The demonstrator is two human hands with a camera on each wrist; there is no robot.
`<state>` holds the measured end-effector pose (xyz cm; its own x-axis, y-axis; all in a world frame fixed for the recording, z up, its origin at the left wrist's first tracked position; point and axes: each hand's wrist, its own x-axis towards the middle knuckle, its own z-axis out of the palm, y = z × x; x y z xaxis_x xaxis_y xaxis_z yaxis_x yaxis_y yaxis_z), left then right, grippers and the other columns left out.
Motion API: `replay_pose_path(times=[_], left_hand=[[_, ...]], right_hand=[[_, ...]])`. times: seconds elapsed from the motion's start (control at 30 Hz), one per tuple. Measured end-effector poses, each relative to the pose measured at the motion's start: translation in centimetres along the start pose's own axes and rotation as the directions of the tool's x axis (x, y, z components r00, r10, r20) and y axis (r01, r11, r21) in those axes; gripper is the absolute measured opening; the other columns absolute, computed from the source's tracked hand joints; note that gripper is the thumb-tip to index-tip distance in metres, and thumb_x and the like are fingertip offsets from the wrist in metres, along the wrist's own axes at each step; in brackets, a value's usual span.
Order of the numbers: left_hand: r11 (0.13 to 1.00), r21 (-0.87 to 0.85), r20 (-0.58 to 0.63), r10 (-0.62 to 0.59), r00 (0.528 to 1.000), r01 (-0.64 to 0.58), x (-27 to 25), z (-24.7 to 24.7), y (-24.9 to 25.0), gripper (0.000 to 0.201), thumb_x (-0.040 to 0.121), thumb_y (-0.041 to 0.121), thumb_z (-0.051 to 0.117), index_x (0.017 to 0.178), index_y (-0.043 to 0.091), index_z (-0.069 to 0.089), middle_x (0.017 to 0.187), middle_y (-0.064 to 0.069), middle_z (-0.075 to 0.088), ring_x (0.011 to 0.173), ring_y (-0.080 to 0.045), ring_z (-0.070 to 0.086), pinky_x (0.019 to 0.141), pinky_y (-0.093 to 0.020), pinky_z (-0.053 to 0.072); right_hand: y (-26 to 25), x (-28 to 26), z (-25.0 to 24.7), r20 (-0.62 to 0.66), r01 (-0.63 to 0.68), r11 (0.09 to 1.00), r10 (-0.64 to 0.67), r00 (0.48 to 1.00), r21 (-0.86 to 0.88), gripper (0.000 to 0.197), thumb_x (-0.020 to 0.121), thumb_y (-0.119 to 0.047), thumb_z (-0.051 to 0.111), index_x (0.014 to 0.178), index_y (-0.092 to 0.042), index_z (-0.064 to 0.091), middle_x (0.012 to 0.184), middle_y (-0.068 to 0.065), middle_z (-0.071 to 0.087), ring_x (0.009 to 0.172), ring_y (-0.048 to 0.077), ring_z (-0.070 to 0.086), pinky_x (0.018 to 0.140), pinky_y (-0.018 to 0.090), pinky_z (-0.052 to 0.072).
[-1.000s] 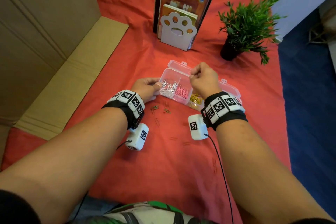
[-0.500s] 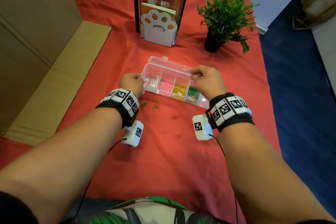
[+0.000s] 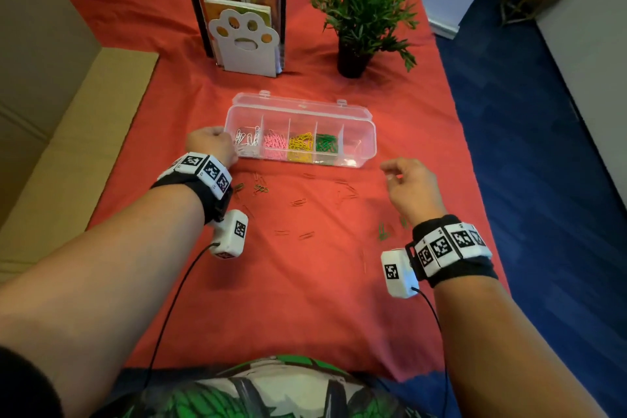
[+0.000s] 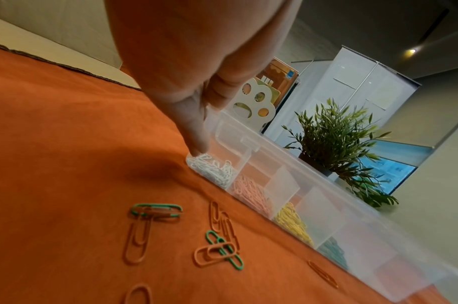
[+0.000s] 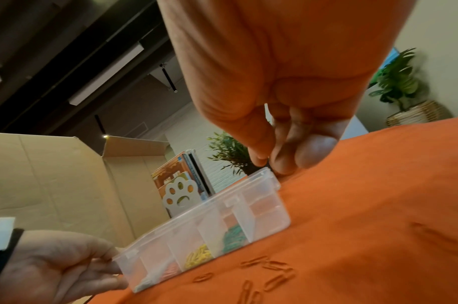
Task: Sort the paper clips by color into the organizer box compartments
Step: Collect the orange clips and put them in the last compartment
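The clear organizer box [image 3: 353, 163] lies open on the red cloth, holding white, pink, yellow and green clips in separate compartments; the rightmost compartment looks empty. My left hand [image 3: 208, 142] grips the box's left end [image 5: 123, 265], with the thumb at the corner by the white clips [image 4: 214, 168]. My right hand [image 3: 397, 173] hovers in front of the box's right end, fingers [image 5: 311, 152] loosely curled with nothing seen in them. Loose red clips [image 3: 298, 202] and green clips [image 3: 260, 189] lie scattered in front of the box. Two more green clips [image 3: 383, 231] lie by the right wrist.
A paw-shaped bookend [image 3: 246, 44] with books and a potted plant [image 3: 363, 10] stand behind the box. A cardboard box [image 3: 51, 78] borders the left. The cloth's right edge drops to blue floor [image 3: 543, 180].
My right hand left the box's rear edge and drew back to the right front. The left hand stayed on the box's left end. The head view shifted.
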<state>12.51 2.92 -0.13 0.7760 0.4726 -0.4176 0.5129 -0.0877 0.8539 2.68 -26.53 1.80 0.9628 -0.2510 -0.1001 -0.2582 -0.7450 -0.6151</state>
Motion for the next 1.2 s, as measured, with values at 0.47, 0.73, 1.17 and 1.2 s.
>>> replay_pose_path(times=[0.47, 0.73, 1.17, 1.2], left_hand=[[0.781, 0.426, 0.249, 0.384, 0.889, -0.457, -7.3, -0.5, -6.5, 0.018, 0.082, 0.012, 0.058, 0.099, 0.011, 0.064, 0.102, -0.014, 0.066, 0.093, -0.029, 0.061, 0.088, -0.032, 0.046], [0.567, 0.5, 0.57, 0.354, 0.742, -0.655, -12.0, 1.2, -9.0, 0.017, 0.082, 0.013, 0.062, 0.097, 0.016, 0.069, 0.101, -0.009, 0.064, 0.096, -0.025, 0.06, 0.084, -0.024, 0.04], [0.482, 0.677, 0.307, 0.501, 0.809, -0.556, -5.2, -1.6, -6.4, 0.03, 0.079, 0.003, 0.059, 0.109, 0.008, 0.066, 0.106, -0.024, 0.059, 0.098, -0.042, 0.056, 0.092, -0.042, 0.044], [0.446, 0.7, 0.327, 0.495, 0.805, -0.558, -4.7, -1.9, -6.5, 0.03, 0.08, 0.003, 0.058, 0.109, 0.007, 0.066, 0.104, -0.024, 0.059, 0.096, -0.043, 0.056, 0.09, -0.043, 0.046]], right_hand=[[5.1, -5.4, -0.3, 0.074, -0.26, 0.935, 0.285, 0.956, -0.242, 0.018, 0.087, -0.016, 0.054, 0.087, -0.003, 0.068, 0.094, 0.02, 0.07, 0.095, 0.032, 0.064, 0.081, 0.031, 0.047], [3.2, -6.6, 3.5, 0.095, -0.158, 0.914, 0.207, 0.974, -0.373, 0.036, 0.09, -0.026, 0.056, 0.114, 0.0, 0.05, 0.113, 0.022, 0.057, 0.104, 0.039, 0.059, 0.083, 0.04, 0.049], [2.9, -4.5, 4.0, 0.209, -0.25, 0.964, 0.265, 0.941, -0.094, 0.026, 0.08, 0.0, 0.045, 0.1, -0.008, 0.06, 0.104, 0.02, 0.061, 0.093, 0.036, 0.062, 0.083, 0.034, 0.051], [2.8, -4.3, 3.8, 0.239, -0.364, 0.925, 0.332, 0.912, 0.104, 0.024, 0.082, 0.002, 0.042, 0.092, -0.011, 0.06, 0.092, 0.018, 0.063, 0.079, 0.033, 0.064, 0.071, 0.03, 0.056]])
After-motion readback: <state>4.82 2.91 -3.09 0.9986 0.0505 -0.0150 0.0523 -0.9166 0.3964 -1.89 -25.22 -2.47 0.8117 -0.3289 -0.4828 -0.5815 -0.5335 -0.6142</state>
